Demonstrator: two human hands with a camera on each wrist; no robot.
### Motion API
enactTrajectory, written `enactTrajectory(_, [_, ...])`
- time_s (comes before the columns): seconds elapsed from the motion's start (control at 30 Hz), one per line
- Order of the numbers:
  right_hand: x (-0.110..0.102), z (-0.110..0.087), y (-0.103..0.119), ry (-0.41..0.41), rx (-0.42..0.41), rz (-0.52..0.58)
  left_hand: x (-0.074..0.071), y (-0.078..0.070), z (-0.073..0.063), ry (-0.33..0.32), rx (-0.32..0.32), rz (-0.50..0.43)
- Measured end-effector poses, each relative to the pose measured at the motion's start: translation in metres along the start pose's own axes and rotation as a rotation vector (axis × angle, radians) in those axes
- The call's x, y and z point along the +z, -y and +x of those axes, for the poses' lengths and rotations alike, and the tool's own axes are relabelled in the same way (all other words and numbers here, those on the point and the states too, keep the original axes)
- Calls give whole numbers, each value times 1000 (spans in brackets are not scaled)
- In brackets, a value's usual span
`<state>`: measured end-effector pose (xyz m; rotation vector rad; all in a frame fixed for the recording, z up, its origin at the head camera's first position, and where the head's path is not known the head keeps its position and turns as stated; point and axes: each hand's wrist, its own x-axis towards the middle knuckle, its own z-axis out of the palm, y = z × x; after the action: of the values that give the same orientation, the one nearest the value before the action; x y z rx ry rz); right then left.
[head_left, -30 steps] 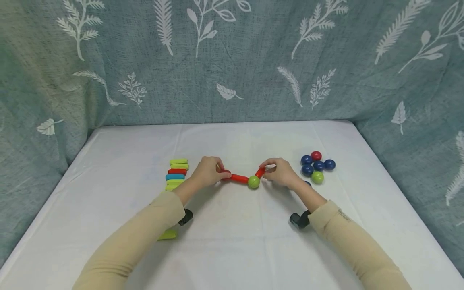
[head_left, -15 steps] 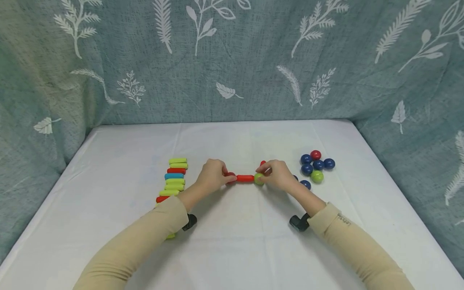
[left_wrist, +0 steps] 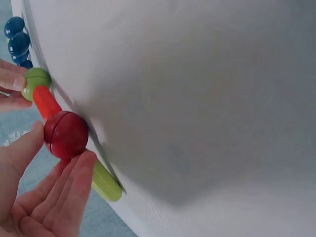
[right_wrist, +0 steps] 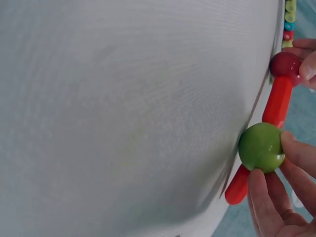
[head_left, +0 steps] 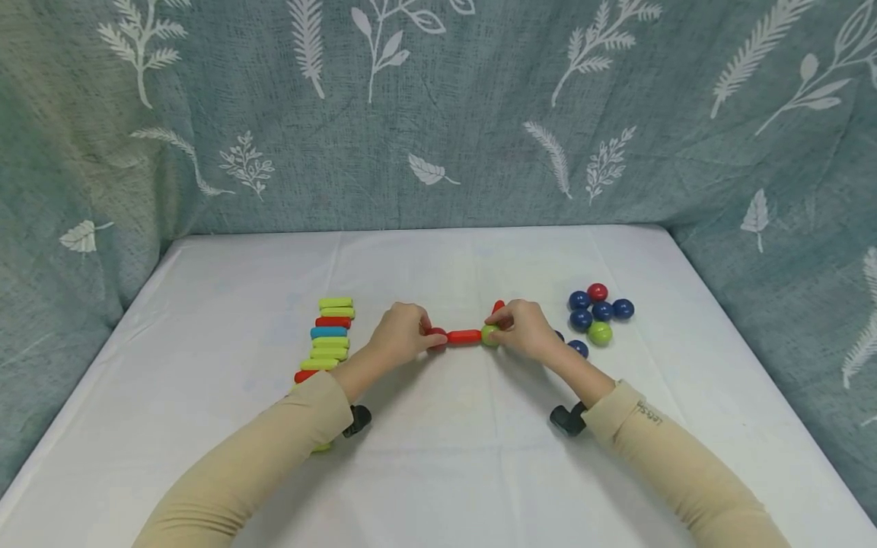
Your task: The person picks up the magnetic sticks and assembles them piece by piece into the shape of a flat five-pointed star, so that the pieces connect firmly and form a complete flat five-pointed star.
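A red ball (left_wrist: pixel 66 134) and a green ball (right_wrist: pixel 261 147) are joined by a red rod (head_left: pixel 464 337) lying between them. My left hand (head_left: pixel 400 333) pinches the red ball between thumb and fingers. With thumb and fingertips, my right hand (head_left: pixel 526 331) grips the green ball. A second red rod (right_wrist: pixel 237 186) sticks out from the green ball, pointing away toward the far side. In the left wrist view, a yellow-green rod (left_wrist: pixel 106 183) extends past the left fingertips beside the red ball; fingers hide whether it is attached. The head view does not show that rod.
On the left of the white table (head_left: pixel 438 479) lies a column of yellow-green, red and blue rods (head_left: pixel 330 332), partly under the left forearm. Several blue balls (head_left: pixel 581 320), one red ball (head_left: pixel 597 292) and another green ball (head_left: pixel 600 333) sit at right.
My right hand has shifted from the far red rod to the green ball. The joined pieces and left hand have moved slightly right. Little differs over the last half second.
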<state>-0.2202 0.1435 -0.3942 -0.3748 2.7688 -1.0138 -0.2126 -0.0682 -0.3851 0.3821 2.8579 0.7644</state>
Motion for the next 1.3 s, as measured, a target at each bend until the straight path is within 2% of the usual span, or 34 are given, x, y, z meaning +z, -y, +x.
enactTrajectory(0.17, [-1, -2, 1, 7, 0, -8, -12, 4, -1, 46, 17, 5])
enactTrajectory(0.3, [0, -3, 2, 7, 0, 3, -35, 17, 2, 61, -8, 65])
enactTrajectory(0.47, [1, -2, 3, 6, -10, 4, -69, 50, 6, 56, -103, 171])
enactTrajectory(0.6, [2, -2, 3, 2, -16, -2, -84, 78, 6, 80, -152, 200])
enactTrajectory(0.73, [3, -1, 3, 6, -20, -8, -88, 99, 6, 121, -186, 221])
enactTrajectory(0.87, [4, 1, 3, 12, -3, -7, -88, 110, 6, 153, -223, 206])
enactTrajectory(1.03, [4, 1, 3, 14, 5, -5, -88, 113, 5, 163, -241, 178])
enactTrajectory(1.3, [0, -1, 0, 10, -9, 8, -86, 112, 3, 127, -208, 166])
